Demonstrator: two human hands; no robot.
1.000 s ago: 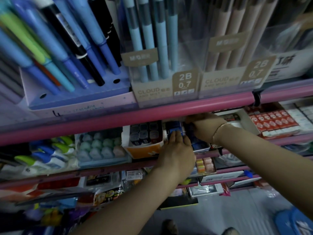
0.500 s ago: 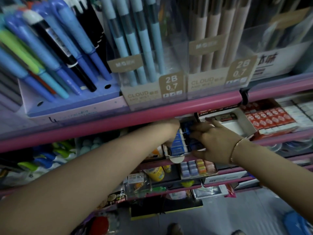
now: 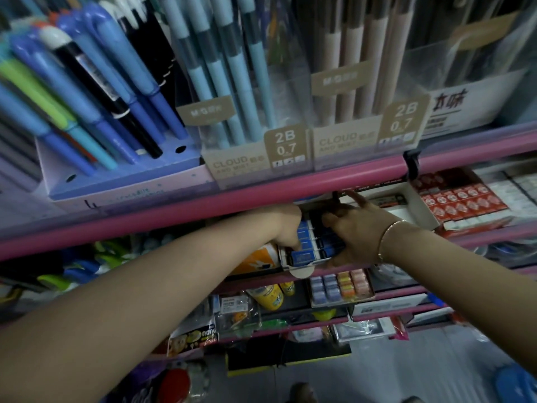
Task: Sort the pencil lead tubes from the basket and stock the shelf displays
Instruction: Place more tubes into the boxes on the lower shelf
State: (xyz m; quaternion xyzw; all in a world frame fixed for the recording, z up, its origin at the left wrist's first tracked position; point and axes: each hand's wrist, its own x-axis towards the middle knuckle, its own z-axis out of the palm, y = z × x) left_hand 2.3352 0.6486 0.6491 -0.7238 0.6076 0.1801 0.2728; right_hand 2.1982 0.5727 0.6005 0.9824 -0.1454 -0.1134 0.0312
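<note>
A white display box [image 3: 300, 270] packed with blue pencil lead tubes [image 3: 303, 242] sits on the second shelf, just under the pink shelf rail [image 3: 203, 205]. My left hand [image 3: 286, 228] reaches in under the rail, its fingers curled down on the box's left side against the tubes. My right hand [image 3: 354, 234], with a thin bracelet at the wrist, lies over the right half of the box, fingers spread on the tubes and thumb under its front corner. The back of the box is hidden by the rail.
Pen and 2B 0.7 pencil displays [image 3: 284, 146] fill the shelf above. A white tray [image 3: 406, 210] and red packs [image 3: 465, 199] stand right of the box, an orange box [image 3: 255, 257] left. Erasers [image 3: 340, 286] sit below. A blue basket [image 3: 517, 382] is on the floor.
My left hand has gone from lying flat on the tubes to reaching deeper along the box's left side. My right hand has slid down over the right half of the box.
</note>
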